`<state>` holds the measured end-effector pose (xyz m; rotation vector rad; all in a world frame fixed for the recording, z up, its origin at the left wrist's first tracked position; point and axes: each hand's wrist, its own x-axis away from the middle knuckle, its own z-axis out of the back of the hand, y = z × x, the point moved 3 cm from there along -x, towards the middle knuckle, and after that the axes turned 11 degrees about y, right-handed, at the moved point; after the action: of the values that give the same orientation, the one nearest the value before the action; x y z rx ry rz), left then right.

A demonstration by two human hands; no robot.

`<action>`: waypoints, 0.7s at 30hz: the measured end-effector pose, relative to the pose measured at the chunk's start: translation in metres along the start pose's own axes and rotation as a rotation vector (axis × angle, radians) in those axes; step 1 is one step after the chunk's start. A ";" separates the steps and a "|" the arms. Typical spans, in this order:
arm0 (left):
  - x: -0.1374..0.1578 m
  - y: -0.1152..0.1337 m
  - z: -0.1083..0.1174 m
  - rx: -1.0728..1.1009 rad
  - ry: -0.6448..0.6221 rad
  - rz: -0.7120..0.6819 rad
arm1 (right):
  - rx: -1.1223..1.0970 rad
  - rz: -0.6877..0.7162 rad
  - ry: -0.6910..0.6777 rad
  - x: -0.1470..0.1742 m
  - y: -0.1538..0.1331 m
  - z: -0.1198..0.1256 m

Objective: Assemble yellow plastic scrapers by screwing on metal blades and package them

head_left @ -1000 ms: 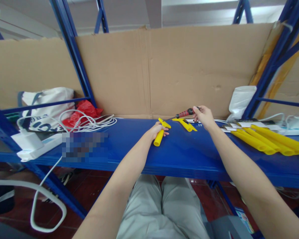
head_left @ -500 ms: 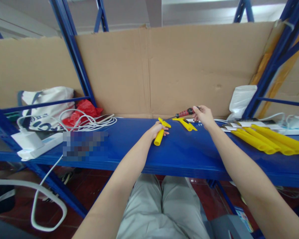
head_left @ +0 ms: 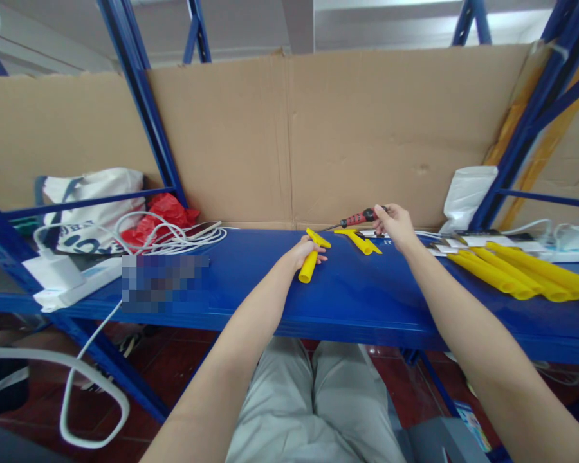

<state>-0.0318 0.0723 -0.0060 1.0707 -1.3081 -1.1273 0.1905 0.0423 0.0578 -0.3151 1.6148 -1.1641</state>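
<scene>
My left hand (head_left: 305, 252) is closed around a yellow T-shaped piece (head_left: 309, 265) with a hollow tubular handle, its open end facing me. Between the fingers and thumb of my right hand (head_left: 394, 224) is the end of a screwdriver (head_left: 358, 219) with a red and black handle. Its thin shaft slants down to the left, and the tip is at the crosspiece of the held yellow part; whether it touches, I cannot tell. A second yellow T-shaped piece (head_left: 361, 242) lies on the blue shelf (head_left: 357, 296), just below the screwdriver.
Several yellow tubular-handled pieces (head_left: 516, 273) lie in a row at the right. Behind them are a white bag (head_left: 469, 196) and white cables. On the left are coiled white cable (head_left: 183, 239), a red plastic bag (head_left: 166, 215), a cloth bag (head_left: 94, 209) and a power strip (head_left: 84, 283). Cardboard (head_left: 357, 128) stands behind.
</scene>
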 end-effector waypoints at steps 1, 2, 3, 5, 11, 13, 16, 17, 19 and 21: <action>0.000 0.000 0.000 -0.003 -0.003 -0.002 | 0.003 -0.005 0.002 0.000 0.000 0.000; 0.000 0.000 0.000 -0.005 -0.004 -0.004 | 0.006 -0.008 0.003 0.000 0.000 0.000; 0.000 0.000 0.000 -0.007 -0.006 -0.007 | 0.010 -0.007 0.001 0.000 0.000 0.000; 0.000 0.000 0.000 -0.010 -0.009 -0.012 | 0.017 0.003 0.000 0.000 0.000 -0.001; -0.002 -0.001 0.001 -0.021 -0.022 -0.019 | 0.027 -0.005 -0.007 -0.001 0.002 -0.001; -0.002 -0.001 0.001 -0.029 -0.032 -0.027 | 0.029 -0.010 -0.007 -0.001 0.001 -0.001; -0.002 -0.001 0.000 -0.049 -0.043 -0.042 | 0.016 -0.003 0.009 0.000 0.000 0.000; -0.001 0.000 0.000 -0.057 -0.047 -0.042 | 0.011 0.000 0.017 0.000 0.000 0.000; -0.001 0.000 -0.001 -0.066 -0.052 -0.039 | 0.004 0.006 0.027 0.000 -0.001 0.001; 0.001 0.001 0.000 -0.070 -0.051 -0.037 | 0.001 0.013 0.025 0.000 -0.002 0.000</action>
<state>-0.0314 0.0719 -0.0050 1.0246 -1.2833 -1.2262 0.1902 0.0411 0.0590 -0.2902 1.6354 -1.1635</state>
